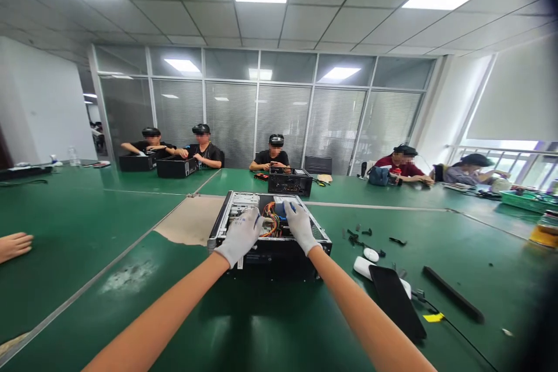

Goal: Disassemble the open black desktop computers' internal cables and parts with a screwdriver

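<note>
A desktop computer case [272, 267] lies on its side in front of me, its upper face open. Orange, yellow and black cables [272, 222] run through the middle of its inside. My left hand [243, 233], in a white glove, is over the left part beside the silvery drive bay [244, 201]. Its fingers are bent and close together at the cables; what they hold, if anything, is hidden. My right hand [300, 225], also gloved, reaches into the right part with its fingers apart, near a dark bluish part. Its fingertips are partly hidden.
Right of the case lie small black pieces [355, 238], a black phone [397, 302], a white device [362, 267] and a dark bar [453, 293]. A cardboard sheet [185, 221] is at left. Across the green table [131, 232], several people sit with other cases [290, 182]. Another person's hand [15, 246] rests far left.
</note>
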The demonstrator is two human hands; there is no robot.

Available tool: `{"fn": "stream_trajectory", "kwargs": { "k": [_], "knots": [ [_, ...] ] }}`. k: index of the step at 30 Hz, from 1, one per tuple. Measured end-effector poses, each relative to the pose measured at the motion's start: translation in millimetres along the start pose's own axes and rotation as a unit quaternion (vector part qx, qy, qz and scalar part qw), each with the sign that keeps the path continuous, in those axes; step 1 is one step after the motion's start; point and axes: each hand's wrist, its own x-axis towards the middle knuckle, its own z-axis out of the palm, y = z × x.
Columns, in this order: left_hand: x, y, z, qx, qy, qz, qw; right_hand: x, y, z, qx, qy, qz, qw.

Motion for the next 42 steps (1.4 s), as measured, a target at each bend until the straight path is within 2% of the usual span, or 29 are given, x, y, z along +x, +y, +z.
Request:
{"fn": "stream_trajectory", "kwargs": {
  "k": [4, 6, 9, 12, 14, 16, 20, 22, 26, 30, 36, 42],
  "knots": [
    [-12.7, -3.5, 11.3, 0.024, 0.02, 0.0, 1.0, -44.8, 5.6, -12.6, -0.033, 0.04, -0.025, 0.998],
    [-11.0, -3.1, 23.2, 0.032, 0.025, -0.027, 0.999, -59.0, 5.7, -10.0, -0.052, 0.029, -0.038, 0.998],
    [-3.2, -3.8, 40.8, 0.052, 0.04, -0.039, 0.997, -62.2, 6.0, 3.1, -0.091, -0.008, -0.01, 0.996],
    [10.5, -11.3, 50.2, 0.056, 0.047, -0.028, 0.997, -48.5, 8.0, 21.3, -0.116, -0.014, -0.003, 0.993],
    [25.0, -20.7, 51.7, 0.053, 0.033, -0.059, 0.996, -33.8, 9.8, 34.7, -0.127, -0.01, -0.006, 0.992],
    [44.0, -32.8, 52.3, 0.052, 0.006, -0.069, 0.996, -17.0, 11.8, 49.2, -0.138, -0.007, -0.012, 0.99],
    [88.3, -58.0, 59.5, 0.059, -0.05, -0.041, 0.996, 14.6, 19.5, 77.4, -0.153, 0.009, -0.007, 0.988],
    [110.1, -67.9, 67.4, 0.056, -0.051, -0.068, 0.995, 27.8, 25.8, 88.5, -0.154, 0.02, 0.0, 0.988],
    [148.5, -79.2, 86.5, 0.046, -0.038, -0.091, 0.994, 51.4, 39.9, 105.5, -0.147, 0.029, 0.007, 0.989],
    [179.4, -82.5, 101.5, 0.008, -0.002, -0.187, 0.982, 76.1, 53.0, 125.1, -0.146, 0.049, 0.0, 0.988],
    [213.0, -90.1, 113.7, 0.014, 0.014, -0.167, 0.986, 112.1, 67.2, 154.3, -0.132, 0.069, 0.009, 0.989],
    [228.0, -96.0, 123.8, 0.035, 0.046, -0.193, 0.98, 120.1, 71.0, 163.6, -0.116, 0.085, 0.025, 0.989]
  ]
}}
